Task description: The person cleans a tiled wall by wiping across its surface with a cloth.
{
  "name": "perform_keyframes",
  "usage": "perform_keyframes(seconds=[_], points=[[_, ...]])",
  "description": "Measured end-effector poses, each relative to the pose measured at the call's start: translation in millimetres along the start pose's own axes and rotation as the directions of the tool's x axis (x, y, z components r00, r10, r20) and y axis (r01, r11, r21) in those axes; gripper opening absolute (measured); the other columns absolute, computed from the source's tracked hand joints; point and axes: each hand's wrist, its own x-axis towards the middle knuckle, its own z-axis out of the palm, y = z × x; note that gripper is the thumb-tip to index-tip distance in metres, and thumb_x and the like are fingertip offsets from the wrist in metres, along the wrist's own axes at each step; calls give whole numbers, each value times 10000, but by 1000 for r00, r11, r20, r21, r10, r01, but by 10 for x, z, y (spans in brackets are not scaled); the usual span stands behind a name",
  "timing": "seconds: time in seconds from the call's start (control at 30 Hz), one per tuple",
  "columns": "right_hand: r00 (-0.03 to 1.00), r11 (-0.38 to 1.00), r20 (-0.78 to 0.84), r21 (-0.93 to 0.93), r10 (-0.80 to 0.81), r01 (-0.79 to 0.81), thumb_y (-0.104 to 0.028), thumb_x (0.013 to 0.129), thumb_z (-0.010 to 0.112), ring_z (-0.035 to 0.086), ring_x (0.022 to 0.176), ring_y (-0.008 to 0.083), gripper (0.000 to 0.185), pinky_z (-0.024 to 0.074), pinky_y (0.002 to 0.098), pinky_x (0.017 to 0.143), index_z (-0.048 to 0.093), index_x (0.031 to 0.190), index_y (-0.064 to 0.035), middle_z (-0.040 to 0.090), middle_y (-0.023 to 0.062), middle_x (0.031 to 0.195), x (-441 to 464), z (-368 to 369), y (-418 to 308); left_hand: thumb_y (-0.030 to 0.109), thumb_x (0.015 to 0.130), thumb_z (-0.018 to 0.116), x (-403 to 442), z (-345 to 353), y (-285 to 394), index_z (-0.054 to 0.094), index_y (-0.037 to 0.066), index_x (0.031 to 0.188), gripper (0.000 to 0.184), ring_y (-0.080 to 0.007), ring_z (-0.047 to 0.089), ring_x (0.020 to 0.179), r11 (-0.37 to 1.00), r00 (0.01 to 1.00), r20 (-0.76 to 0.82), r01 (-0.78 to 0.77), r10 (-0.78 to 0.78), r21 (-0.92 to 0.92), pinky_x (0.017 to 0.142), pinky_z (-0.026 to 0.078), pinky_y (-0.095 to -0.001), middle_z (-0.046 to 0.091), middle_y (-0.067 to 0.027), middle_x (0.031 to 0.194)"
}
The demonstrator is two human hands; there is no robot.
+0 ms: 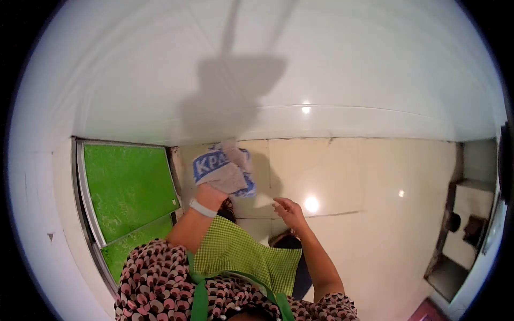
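My left hand, a light watch or band on its wrist, reaches to a blue-and-white cloth printed with large letters starting "KPA". Grey folds of the cloth cover most of the fingers, and the hand appears closed on it. The bunched cloth is over the pale tiles near the base of the wall. To its right, my right hand hangs above the floor with loosely curled fingers slightly apart. Nothing shows in it, and it does not touch the cloth.
A glossy white wall rises in front, with a shadow on it. Beige tiles cover the floor. Green panels in a metal frame stand at left. A recessed ledge with dark fittings lies at right; a reddish object is at bottom right.
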Motion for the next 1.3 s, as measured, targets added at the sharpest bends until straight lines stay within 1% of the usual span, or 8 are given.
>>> perform_keyframes(seconds=[0.07, 0.33, 0.4, 0.43, 0.8, 0.93, 1.03, 1.3], points=[[1000, 998, 3, -66, 13, -13, -272, 903, 574, 577, 811, 127, 338, 473, 275, 731, 597, 1139, -30, 645, 69, 929, 6, 161, 32, 370, 922, 378, 112, -208, 51, 523, 81, 1177, 411, -303, 539, 1088, 985, 895, 436, 148, -95, -90, 955, 422, -452, 573, -118, 1171], [995, 980, -65, -182, 70, -81, -218, 908, 562, 612, 819, 141, 318, 492, 273, 725, 580, 1135, 4, 652, 87, 930, -1192, 912, -408, 337, 923, 392, -209, 11, 374, 545, 88, 1113, 349, -315, 570, 1022, 998, 993, 96, 63, -64, 10, 882, 464, -466, 590, -122, 1121], [991, 992, -107, -89, 84, -94, -211, 914, 553, 615, 822, 152, 305, 497, 279, 729, 582, 1123, 11, 654, 84, 919, -1334, 728, -381, 321, 906, 416, -277, 482, 376, 563, 85, 1147, 368, -272, 577, 1021, 924, 982, 170, 11, -81, 381, 872, 475, -410, 600, -97, 1148], [981, 992, -152, -16, 119, -123, -206, 916, 553, 615, 821, 158, 300, 499, 282, 731, 582, 1118, 13, 654, 82, 914, -1422, 515, -249, 289, 865, 461, -135, 463, 321, 557, 94, 1161, 367, -229, 579, 991, 524, 940, 336, -255, -63, 812, 828, 478, -367, 600, -56, 1159], [682, 808, -555, 582, 476, -90, -169, 916, 528, 624, 699, 175, 190, 521, 291, 609, 596, 998, -12, 654, 121, 841, -2054, 294, -325, 353, 874, 402, 18, 790, 1489, 563, 94, 1051, 353, -258, 561, 947, 916, 842, 471, -371, 263, 152, 881, 434, -389, 595, -109, 1059], [678, 828, -615, 560, 402, 18, -151, 923, 492, 620, 678, 179, 185, 520, 291, 600, 583, 990, -5, 647, 106, 810, -2184, 486, -230, 320, 877, 411, 405, 1121, 1920, 562, 89, 1025, 313, -250, 563, 914, 171, 588, 520, -748, 620, 641, 848, 442, -378, 593, -111, 1025], [750, 857, -537, 510, 387, -77, -146, 925, 489, 623, 690, 178, 190, 521, 287, 612, 587, 998, 0, 649, 108, 817, -2193, 412, -150, 295, 878, 418, 615, 1284, 2225, 561, 86, 1005, 284, -244, 564, 889, -619, 354, 683, -291, 639, 730, 824, 448, -369, 592, -113, 1000], [885, 957, -369, 158, 285, -242, -162, 925, 524, 622, 760, 159, 222, 519, 274, 661, 590, 1044, 14, 652, 102, 870, -1766, 221, -435, 229, 883, 437, 734, 1670, 2474, 560, 77, 952, 208, -229, 567, 822, -771, 390, 669, 398, 633, 497, 760, 464, -345, 587, -117, 934]])
